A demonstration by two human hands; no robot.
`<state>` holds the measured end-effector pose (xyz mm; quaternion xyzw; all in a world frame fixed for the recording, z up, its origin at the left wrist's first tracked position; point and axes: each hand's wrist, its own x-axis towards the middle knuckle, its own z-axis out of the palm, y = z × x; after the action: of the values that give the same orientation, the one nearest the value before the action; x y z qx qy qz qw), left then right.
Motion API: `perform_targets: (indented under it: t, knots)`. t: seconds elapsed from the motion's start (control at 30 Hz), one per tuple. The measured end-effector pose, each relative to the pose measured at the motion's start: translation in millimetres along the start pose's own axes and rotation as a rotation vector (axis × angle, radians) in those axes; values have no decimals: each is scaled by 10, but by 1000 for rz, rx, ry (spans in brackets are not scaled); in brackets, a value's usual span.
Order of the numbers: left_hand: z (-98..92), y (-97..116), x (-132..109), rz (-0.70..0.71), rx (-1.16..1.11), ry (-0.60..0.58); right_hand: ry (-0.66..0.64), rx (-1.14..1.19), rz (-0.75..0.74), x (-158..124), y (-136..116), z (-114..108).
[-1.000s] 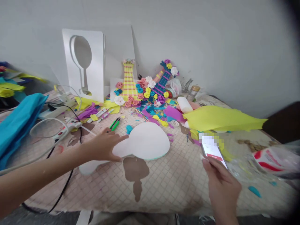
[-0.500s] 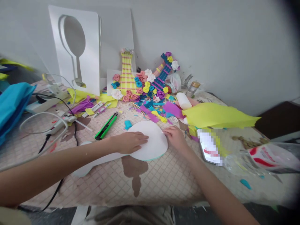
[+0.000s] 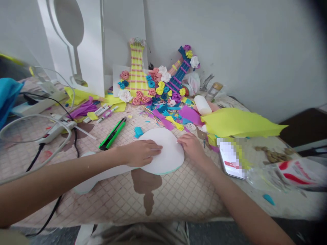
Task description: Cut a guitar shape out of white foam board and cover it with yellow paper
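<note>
A white guitar-shaped board cutout (image 3: 170, 157) lies flat on the table, its round end in front of me and its narrow end to the left under my forearm. Pale green shows along the lower rim of the round end. My left hand (image 3: 143, 153) rests flat on top of this round part, fingers stretched out. At the right rim, my right hand (image 3: 192, 147) has its fingertips pinched together. A tiny white bit shows at those tips, too small to name. Left of the cutout lies a green utility knife (image 3: 112, 134), and behind it a small blue paper scrap (image 3: 138, 132).
Two flower-decorated paper guitars, one yellow (image 3: 137, 71) and one blue (image 3: 180, 75), stand at the back among paper scraps. A white board (image 3: 93, 41) with a cut-out hole leans on the wall. At right are a phone (image 3: 231, 160) and plastic bottle (image 3: 297, 173); cables and a power strip (image 3: 55, 131) lie left.
The camera view has shifted slightly, so the background sits higher. Both hands stay in nearly the same places on the cutout, which has hardly moved.
</note>
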<state>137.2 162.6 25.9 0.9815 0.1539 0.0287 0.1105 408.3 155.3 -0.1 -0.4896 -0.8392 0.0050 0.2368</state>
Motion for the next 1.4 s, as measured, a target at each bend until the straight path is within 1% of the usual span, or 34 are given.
perform_targets:
  t: [0.1,0.17,0.37,0.47,0.6,0.8,0.97,1.13,1.3,1.4]
  knots:
    - [-9,8,-1,-18,-4,-10,8,12,-13,146,51,59]
    - [-6,27,-2,-37,-4,-1,17,25,-24,97,36,51]
    - [16,41,-5,-36,-41,36,65,43,5,-458,-197,-61]
    - [19,23,-11,-26,-45,38,110,28,56,-587,-266,-41]
    - [30,9,-18,-24,-30,25,152,-5,98,-637,-348,-2]
    - [55,3,-27,-13,-29,26,166,-1,37,-788,-563,-32]
    - [60,0,-28,-17,-34,21,225,-23,113,-802,-617,26]
    - [69,-12,-21,-20,-24,15,206,25,85,-869,-804,78]
    - [68,-7,-19,-6,-21,14,236,-22,152,-891,-870,87]
    - [73,2,-24,2,-23,27,251,-2,139,-894,-966,131]
